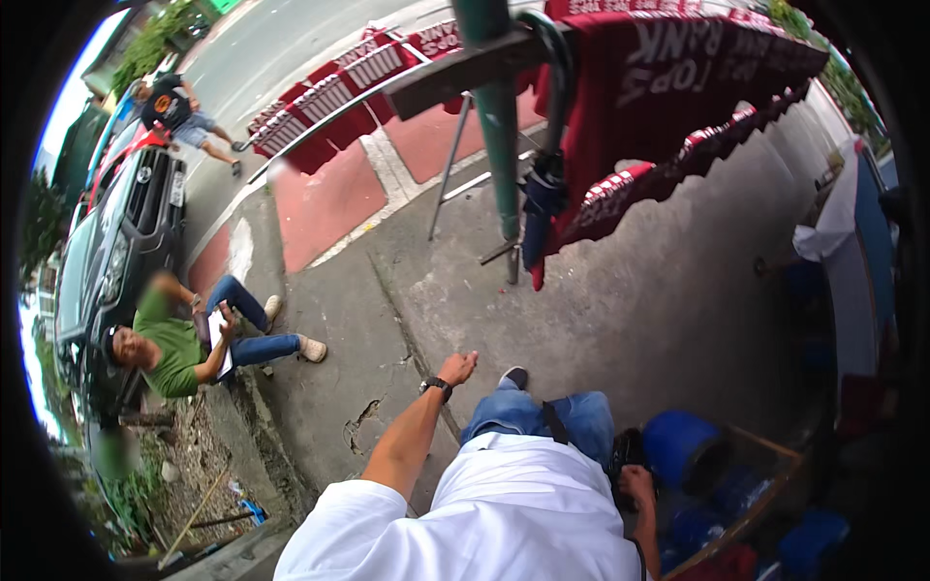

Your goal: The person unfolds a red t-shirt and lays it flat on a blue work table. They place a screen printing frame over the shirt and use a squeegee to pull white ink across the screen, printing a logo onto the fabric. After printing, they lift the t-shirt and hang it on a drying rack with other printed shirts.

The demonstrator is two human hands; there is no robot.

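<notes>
Over the cracked concrete pavement the left hand is held out, fingers loosely curled, nothing gripped; a dark wristwatch is worn on it. By the right thigh, the right hand is closed around a small black object, not clearly made out. Just beside it a blue drum is seen in a wooden crate. A seated person in green is seen at the kerb, near a green pole.

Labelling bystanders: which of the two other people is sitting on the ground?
The person in the green shirt by the dark car, legs stretched over the curb. The other, in a dark shirt, is up on the road farther off.
</notes>
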